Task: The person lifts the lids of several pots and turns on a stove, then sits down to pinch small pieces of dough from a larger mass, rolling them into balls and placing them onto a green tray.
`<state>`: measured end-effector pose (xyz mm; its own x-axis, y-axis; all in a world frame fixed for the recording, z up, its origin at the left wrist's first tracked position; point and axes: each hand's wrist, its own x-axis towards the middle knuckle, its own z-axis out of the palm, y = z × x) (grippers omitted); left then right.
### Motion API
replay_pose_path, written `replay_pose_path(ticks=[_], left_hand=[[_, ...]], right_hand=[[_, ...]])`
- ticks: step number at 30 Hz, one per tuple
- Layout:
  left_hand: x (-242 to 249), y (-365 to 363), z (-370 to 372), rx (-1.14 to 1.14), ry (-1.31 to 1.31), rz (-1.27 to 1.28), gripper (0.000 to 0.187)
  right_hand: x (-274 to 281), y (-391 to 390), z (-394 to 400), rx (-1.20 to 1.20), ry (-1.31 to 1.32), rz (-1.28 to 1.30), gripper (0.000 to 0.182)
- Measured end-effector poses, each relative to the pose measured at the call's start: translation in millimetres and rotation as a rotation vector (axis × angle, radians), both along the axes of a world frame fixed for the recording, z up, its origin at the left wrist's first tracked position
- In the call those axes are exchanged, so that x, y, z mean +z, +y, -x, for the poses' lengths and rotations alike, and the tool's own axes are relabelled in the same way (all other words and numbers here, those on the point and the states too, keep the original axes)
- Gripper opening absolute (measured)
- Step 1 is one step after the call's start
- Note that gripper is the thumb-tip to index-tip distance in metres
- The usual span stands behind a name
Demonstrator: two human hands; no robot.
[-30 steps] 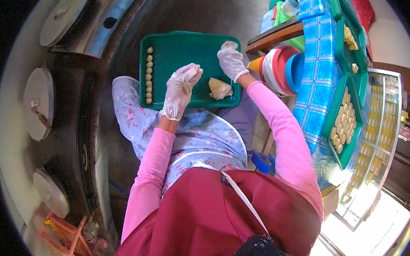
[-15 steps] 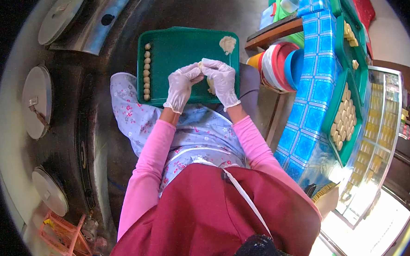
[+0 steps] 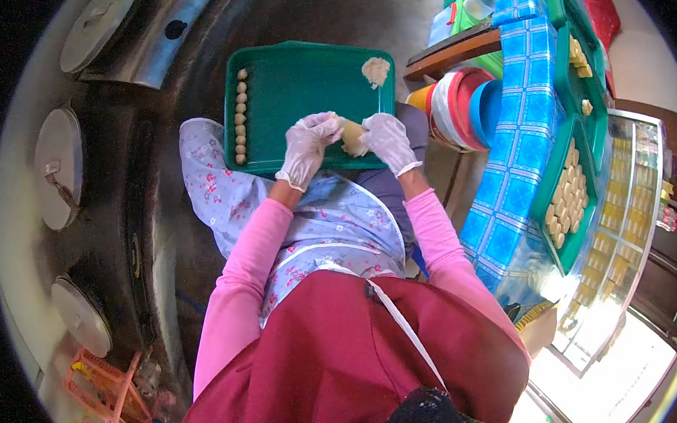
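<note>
Both my hands wear thin white gloves and hover over the near side of a green tray (image 3: 293,76). My left hand (image 3: 308,142) is closed in a pinch, its fingertips beside a pale lump of dough (image 3: 352,136); what sits inside the pinch is mostly hidden. At the lump's right edge, my right hand (image 3: 388,141) has its fingers bent down and closed on the dough. Several small dough balls (image 3: 240,118) form a column along the tray's left side. A flattened, ragged dough piece (image 3: 376,72) lies in the far right corner.
The tray rests on my lap. To the right stands a table with a blue checked cloth (image 3: 508,153), carrying a green tray of round pale pieces (image 3: 567,199). Stacked buckets (image 3: 471,109) are beside it. Round metal lids (image 3: 61,168) line the left side.
My hands, fingertips together before, have separated. The right hand moved right and down to the dough lump; the left moved slightly right and nearer me. More of the lump shows now.
</note>
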<state>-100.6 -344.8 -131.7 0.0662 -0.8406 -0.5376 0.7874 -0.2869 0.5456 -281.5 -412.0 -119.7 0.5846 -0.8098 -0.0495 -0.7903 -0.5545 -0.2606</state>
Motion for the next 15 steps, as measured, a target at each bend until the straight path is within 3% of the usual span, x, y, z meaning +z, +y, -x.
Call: replay_pose_path(ticks=[4,7,9,11,13,15], left_hand=[[-16,-3,34,-0.106,-0.036,0.120,0.025],[-38,-4,40,-0.135,-0.162,0.095,0.023],[-35,-3,43,-0.088,-0.184,0.035,0.022],[-30,-2,40,-0.136,-0.195,0.057,0.022],[-32,-1,42,-0.096,-0.253,0.004,0.023],[-32,-2,43,-0.071,-0.189,-0.008,0.022]], right_hand=[[-15,15,10,0.251,-0.051,0.516,0.013],[13,1,3,-0.075,-0.052,-0.119,0.017],[45,4,13,-0.244,-0.660,-0.823,0.012],[59,0,15,-0.417,-1.121,-1.355,0.010],[70,-10,6,-0.543,-1.236,-1.197,0.017],[55,-35,1,-0.608,-1.164,-0.871,0.016]])
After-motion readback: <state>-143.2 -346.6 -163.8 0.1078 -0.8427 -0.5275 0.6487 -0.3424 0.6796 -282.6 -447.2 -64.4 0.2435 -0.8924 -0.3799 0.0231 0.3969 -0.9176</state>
